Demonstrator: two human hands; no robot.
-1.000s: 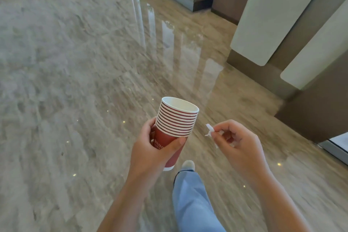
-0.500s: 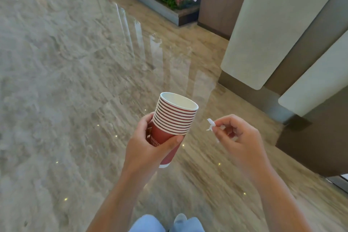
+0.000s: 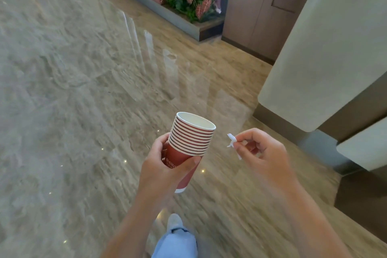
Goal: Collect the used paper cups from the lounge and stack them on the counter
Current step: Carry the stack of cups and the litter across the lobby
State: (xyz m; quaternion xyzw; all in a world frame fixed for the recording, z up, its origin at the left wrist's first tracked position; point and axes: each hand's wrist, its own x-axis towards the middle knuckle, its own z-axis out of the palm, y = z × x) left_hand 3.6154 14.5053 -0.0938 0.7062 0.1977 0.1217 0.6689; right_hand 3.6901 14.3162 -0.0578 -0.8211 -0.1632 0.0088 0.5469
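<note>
Paper cups (image 3: 191,139), stacked, gripped by left hand (image 3: 160,172); right hand (image 3: 265,160) pinches possibly paper scrap (image 3: 231,140).

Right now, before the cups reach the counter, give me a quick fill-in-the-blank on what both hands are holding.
1. The left hand grips a nested stack of paper cups whose outer walls are ____.
2. The right hand pinches a small scrap whose colour is ____.
3. The open mouth of the stack faces ____.

Missing words: red; white; up.
</note>
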